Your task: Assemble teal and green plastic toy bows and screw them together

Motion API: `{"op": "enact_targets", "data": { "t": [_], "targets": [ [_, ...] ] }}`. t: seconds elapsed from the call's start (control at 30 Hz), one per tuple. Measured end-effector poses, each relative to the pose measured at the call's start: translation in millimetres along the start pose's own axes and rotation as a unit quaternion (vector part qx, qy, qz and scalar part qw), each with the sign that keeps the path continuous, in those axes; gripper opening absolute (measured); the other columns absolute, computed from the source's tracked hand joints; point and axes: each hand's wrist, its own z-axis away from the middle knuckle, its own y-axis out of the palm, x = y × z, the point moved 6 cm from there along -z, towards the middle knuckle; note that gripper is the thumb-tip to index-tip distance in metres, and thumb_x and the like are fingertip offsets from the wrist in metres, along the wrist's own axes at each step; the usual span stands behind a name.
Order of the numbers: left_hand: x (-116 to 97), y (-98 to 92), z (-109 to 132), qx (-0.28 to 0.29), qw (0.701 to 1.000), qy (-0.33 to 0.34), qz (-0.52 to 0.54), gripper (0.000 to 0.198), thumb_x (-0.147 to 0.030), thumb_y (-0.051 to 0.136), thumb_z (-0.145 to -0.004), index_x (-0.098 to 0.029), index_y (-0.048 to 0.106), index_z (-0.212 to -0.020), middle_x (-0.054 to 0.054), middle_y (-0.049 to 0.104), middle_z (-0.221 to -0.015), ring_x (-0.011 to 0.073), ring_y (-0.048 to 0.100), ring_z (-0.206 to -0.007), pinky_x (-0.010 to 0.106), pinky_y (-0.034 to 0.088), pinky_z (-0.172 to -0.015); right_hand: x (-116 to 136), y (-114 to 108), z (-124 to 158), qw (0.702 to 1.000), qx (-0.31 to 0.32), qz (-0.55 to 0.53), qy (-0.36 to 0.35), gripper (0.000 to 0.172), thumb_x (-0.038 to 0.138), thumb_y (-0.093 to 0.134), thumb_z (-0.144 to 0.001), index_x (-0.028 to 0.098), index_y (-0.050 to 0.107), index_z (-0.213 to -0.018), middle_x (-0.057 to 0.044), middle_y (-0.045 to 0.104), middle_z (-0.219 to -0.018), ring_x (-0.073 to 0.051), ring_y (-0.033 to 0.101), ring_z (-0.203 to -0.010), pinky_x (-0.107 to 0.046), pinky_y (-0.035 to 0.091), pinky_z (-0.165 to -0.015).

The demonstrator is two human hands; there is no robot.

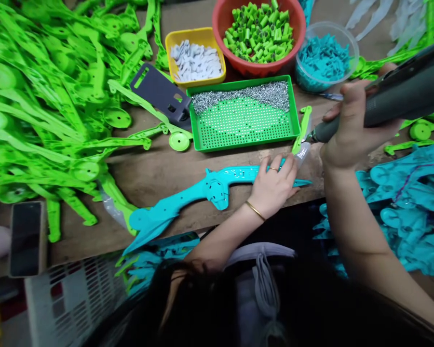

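Observation:
A blue plastic toy bow [217, 190] lies on the table, with green and clear pieces at both ends. My left hand [275, 185] is closed over its right arm, fingers bent around it and pressing it down. In my right hand [350, 123] is a dark electric screwdriver [401, 84], gripped around its body and tilted. Its tip points down at the green end piece [303, 127] beside a clear part, just beyond my left fingertips. Whether the tip touches a screw is too small to tell.
A green perforated tray [246, 144] of small screws stands behind the bow. Beyond are a yellow bin [168, 53] of whitish parts, a red bowl [217, 19] of green cylinders and a clear tub [354, 48] of blue pieces. Green parts [58, 96] heap left; blue parts [412, 207] pile right.

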Motion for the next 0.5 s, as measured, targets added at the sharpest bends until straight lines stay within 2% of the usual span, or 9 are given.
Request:
{"op": "enact_targets", "data": {
  "t": [0.2, 0.33, 0.43, 0.5],
  "targets": [
    [-2, 0.5, 1, -0.005, 1.000, 0.004, -0.004, 0.055, -0.043, 0.053, -0.093, -0.009, 0.050, -0.136, 0.017, 0.052, -0.143, 0.0309, 0.048, -0.128, 0.047, 0.040, -0.105, -6, 4, 5, 0.999, 0.030, 0.026, 0.001, 0.030, 0.044, 0.070, -0.079, 0.024, 0.056, -0.095, 0.004, 0.059, -0.077, -0.011, 0.060, -0.052, -0.030, 0.052, -0.052],
    [-3, 1.3, -1, -0.001, 1.000, 0.002, -0.010, 0.055, -0.043, 0.051, -0.093, -0.009, 0.050, -0.137, 0.016, 0.052, -0.143, 0.0312, 0.048, -0.127, 0.046, 0.041, -0.103, -13, 4, 10, 0.997, 0.034, 0.073, 0.007, 0.035, 0.050, 0.068, -0.079, 0.025, 0.056, -0.100, 0.002, 0.059, -0.075, -0.014, 0.061, -0.055, -0.034, 0.053, -0.056],
    [-2, 1.3, -2, 0.011, 1.000, -0.001, -0.016, 0.056, -0.043, 0.053, -0.093, -0.010, 0.048, -0.138, 0.015, 0.051, -0.144, 0.0307, 0.048, -0.127, 0.045, 0.044, -0.100, -15, 2, 9, 0.997, 0.025, 0.075, 0.011, 0.036, 0.052, 0.067, -0.079, 0.023, 0.054, -0.097, 0.001, 0.057, -0.077, -0.013, 0.060, -0.056, -0.034, 0.053, -0.057],
    [-1, 0.8, 0, 0.018, 1.000, -0.002, -0.018, 0.057, -0.042, 0.054, -0.092, -0.011, 0.047, -0.138, 0.013, 0.050, -0.145, 0.0301, 0.047, -0.128, 0.044, 0.045, -0.096, -16, 4, 3, 0.995, 0.044, 0.082, 0.038, 0.038, 0.054, 0.067, -0.077, 0.022, 0.053, -0.091, 0.001, 0.056, -0.079, -0.013, 0.061, -0.059, -0.035, 0.053, -0.061]
  ]
}}
